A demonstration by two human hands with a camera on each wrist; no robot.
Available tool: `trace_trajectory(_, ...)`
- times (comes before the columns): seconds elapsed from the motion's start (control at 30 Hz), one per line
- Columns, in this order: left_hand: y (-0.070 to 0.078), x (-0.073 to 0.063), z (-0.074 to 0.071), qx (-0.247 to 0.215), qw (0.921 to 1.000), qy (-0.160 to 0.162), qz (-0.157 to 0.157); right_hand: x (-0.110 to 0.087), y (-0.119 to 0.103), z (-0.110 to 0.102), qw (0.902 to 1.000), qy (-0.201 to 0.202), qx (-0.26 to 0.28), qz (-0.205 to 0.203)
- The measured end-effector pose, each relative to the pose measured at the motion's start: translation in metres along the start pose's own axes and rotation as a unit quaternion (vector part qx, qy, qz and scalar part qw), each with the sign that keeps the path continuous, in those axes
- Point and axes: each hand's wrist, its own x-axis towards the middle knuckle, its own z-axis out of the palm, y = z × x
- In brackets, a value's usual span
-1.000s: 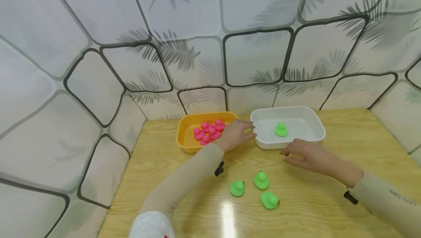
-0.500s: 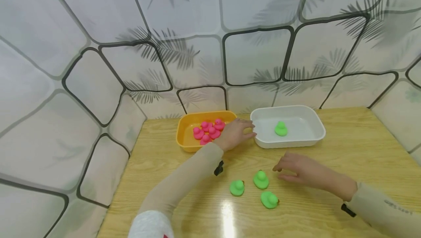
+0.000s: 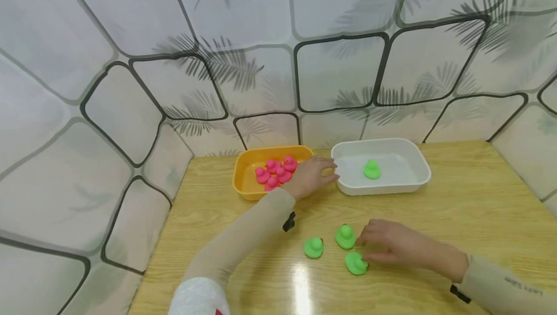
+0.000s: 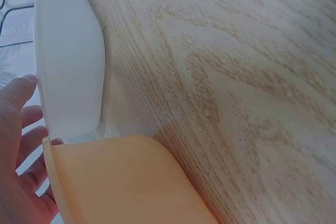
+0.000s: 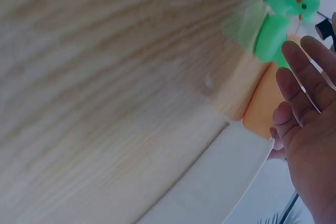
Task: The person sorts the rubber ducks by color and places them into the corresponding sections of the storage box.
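My left hand (image 3: 311,177) reaches over the right end of the orange tub (image 3: 243,193), its fingertips at the left rim of the white tub (image 3: 404,190). In the left wrist view, the thumb (image 4: 20,92) lies at the white tub's rim, with the fingers loosely bent beside it. Low over the table, my right hand (image 3: 398,244) has its fingertips right beside two green rubber ducks, the farther duck (image 3: 345,237) and the nearer duck (image 3: 356,263). Nothing shows in its grasp. A third green duck (image 3: 313,248) sits to their left.
One green duck (image 3: 372,170) sits inside the white tub. Several pink ducks (image 3: 272,166) are in the orange tub, partly behind my left hand. Both tubs stand near the patterned wall (image 3: 261,83) at the back of the wooden table (image 3: 204,228).
My right hand has come from the front of the white tub, down and left, to the green ducks on the table. My left hand has stayed in place.
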Motion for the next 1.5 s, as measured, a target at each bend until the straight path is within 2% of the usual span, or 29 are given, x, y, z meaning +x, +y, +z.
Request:
trace_trajectory(0.33,0.004,-0.002,-0.004,-0.008,0.9997,-0.011,-0.018,-0.003,-0.008,0.008,0.9997,-0.006,-0.005,-0.023)
trace_trajectory(0.57,0.005,-0.002,-0.004,-0.009,0.9997,-0.013,-0.017,-0.005,-0.01,0.014,0.9992,-0.001,-0.009,-0.04)
trace_trajectory(0.93,0.003,-0.002,-0.002,-0.003,0.9999,-0.005,-0.012,-0.009,-0.014,0.012,0.9997,-0.013,-0.008,-0.02)
trace_trajectory(1.5,0.002,-0.001,-0.002,-0.003,0.9999,-0.003,-0.01,-0.021,-0.01,0.003,0.9999,0.01,-0.001,-0.005)
